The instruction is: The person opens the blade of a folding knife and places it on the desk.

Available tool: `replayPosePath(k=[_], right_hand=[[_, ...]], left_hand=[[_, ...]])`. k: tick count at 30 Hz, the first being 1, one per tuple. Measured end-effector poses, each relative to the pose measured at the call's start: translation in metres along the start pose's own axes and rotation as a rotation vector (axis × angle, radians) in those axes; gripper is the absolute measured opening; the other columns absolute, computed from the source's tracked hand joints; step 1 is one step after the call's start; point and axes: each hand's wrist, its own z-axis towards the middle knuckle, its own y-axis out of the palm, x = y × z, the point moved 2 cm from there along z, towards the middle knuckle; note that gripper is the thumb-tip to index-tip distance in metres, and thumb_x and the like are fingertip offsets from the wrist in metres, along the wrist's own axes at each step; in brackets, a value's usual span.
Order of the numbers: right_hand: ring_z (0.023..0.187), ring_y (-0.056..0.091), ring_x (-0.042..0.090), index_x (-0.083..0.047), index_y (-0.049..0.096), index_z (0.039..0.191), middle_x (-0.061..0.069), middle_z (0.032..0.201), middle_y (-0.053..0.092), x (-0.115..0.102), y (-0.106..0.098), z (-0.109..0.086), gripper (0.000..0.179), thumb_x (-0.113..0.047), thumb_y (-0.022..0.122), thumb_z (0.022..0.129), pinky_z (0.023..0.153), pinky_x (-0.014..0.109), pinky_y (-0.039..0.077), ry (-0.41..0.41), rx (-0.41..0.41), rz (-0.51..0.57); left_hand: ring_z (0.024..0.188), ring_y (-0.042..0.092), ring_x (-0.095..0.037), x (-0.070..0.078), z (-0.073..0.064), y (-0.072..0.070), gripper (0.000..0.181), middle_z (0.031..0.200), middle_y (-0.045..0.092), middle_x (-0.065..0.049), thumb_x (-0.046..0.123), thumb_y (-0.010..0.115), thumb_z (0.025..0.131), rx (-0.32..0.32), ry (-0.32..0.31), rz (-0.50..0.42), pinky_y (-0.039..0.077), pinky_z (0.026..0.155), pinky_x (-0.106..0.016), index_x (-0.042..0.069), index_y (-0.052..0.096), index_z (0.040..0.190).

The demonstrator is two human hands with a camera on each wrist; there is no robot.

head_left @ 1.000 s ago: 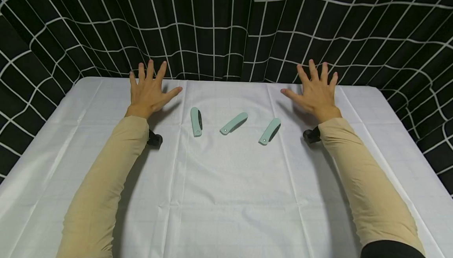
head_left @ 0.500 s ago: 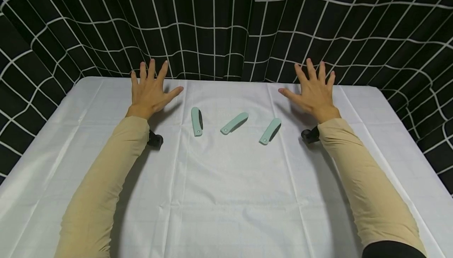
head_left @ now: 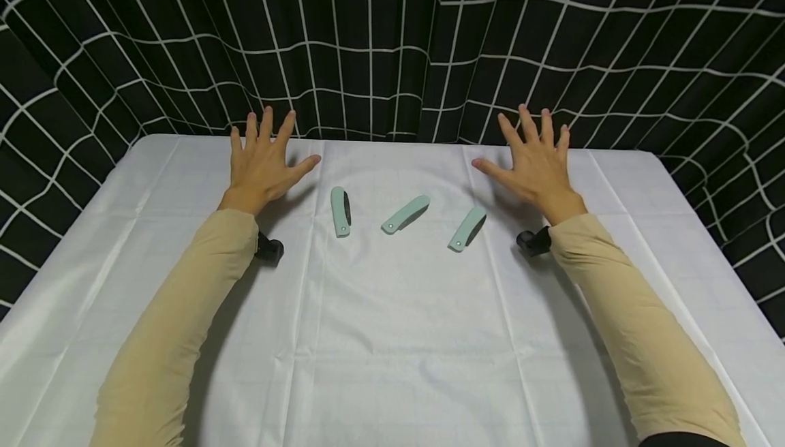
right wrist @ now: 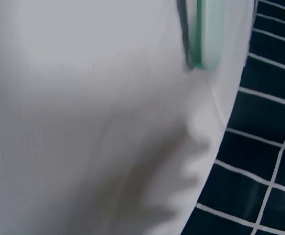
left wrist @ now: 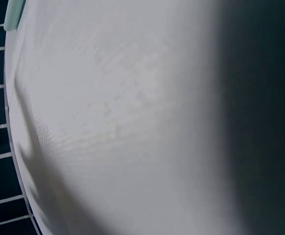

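Observation:
Three mint-green folding knives, each folded with a dark strip along one edge and a rivet at one end, lie apart on the white cloth: a left one (head_left: 339,212), a middle one (head_left: 405,215) and a right one (head_left: 466,229). My left hand (head_left: 260,169) is spread to the left of them, holding nothing. On the other side my right hand (head_left: 532,164) is spread too, nearest the right knife, and touches none. The left wrist view catches the end of a knife (left wrist: 13,14) at its top corner; the right wrist view shows one knife (right wrist: 209,34) near its top.
A white cloth (head_left: 392,311) with fold creases covers the table. Behind and at both sides hangs a black curtain (head_left: 380,24) with a white grid. Black wrist cameras sit at the left cuff (head_left: 268,249) and the right cuff (head_left: 533,242).
My right hand has shifted left, towards the middle. The left hand has drifted slightly right. All three folding knives lie where they were.

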Motion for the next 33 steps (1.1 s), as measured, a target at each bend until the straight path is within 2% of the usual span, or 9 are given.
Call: replayPosePath(k=[17, 33], right_hand=[[0.153, -0.003, 0.043, -0.022, 0.018, 0.160, 0.009, 0.169, 0.002, -0.025, -0.004, -0.016, 0.095, -0.076, 0.048, 0.087, 0.118, 0.067, -0.002, -0.059, 0.015, 0.019], [0.154, 0.000, 0.040, -0.022, 0.022, 0.159, 0.008, 0.168, 0.009, -0.051, -0.004, -0.025, 0.093, -0.072, 0.052, 0.087, 0.118, 0.066, 0.000, -0.116, 0.037, 0.053]], left_hand=[[0.153, 0.004, -0.042, 0.001, -0.012, 0.000, 0.089, 0.167, 0.006, -0.017, 0.070, 0.046, 0.091, 0.022, 0.015, -0.022, 0.001, 0.120, -0.064, 0.026, 0.010, 0.160], [0.153, 0.007, -0.043, 0.009, -0.024, 0.000, 0.088, 0.167, 0.008, -0.018, 0.067, 0.047, 0.092, -0.006, 0.019, -0.075, 0.003, 0.120, -0.064, 0.025, 0.011, 0.160]])
